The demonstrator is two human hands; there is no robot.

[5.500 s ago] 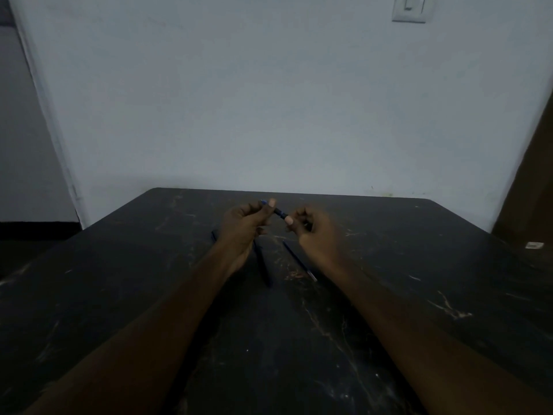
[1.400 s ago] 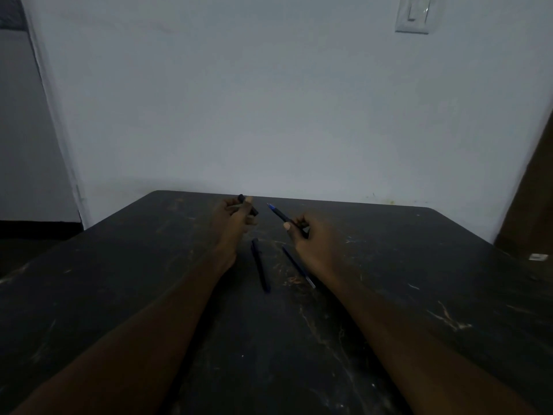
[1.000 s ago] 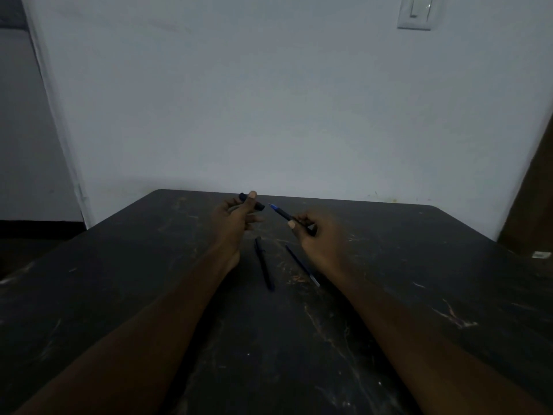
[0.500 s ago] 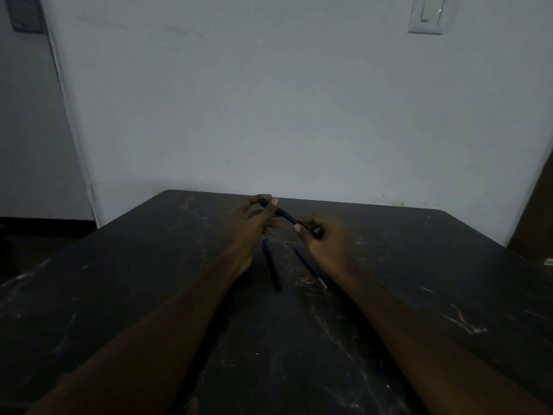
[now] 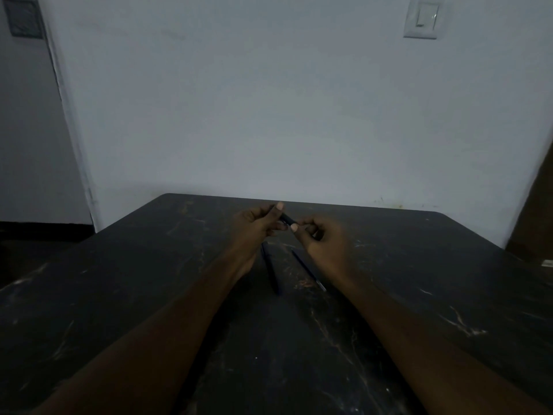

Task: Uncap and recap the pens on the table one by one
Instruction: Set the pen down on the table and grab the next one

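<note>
Pen between left hand, right hand — two pens on table.

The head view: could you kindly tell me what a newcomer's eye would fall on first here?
First, mid-table, the left hand and right hand pinch one dark pen between them above the scuffed black table. Nearer the camera, a second pen and a thinner third pen lie flat between the wrists. A pale light switch sits high on the wall, upper right.
</note>
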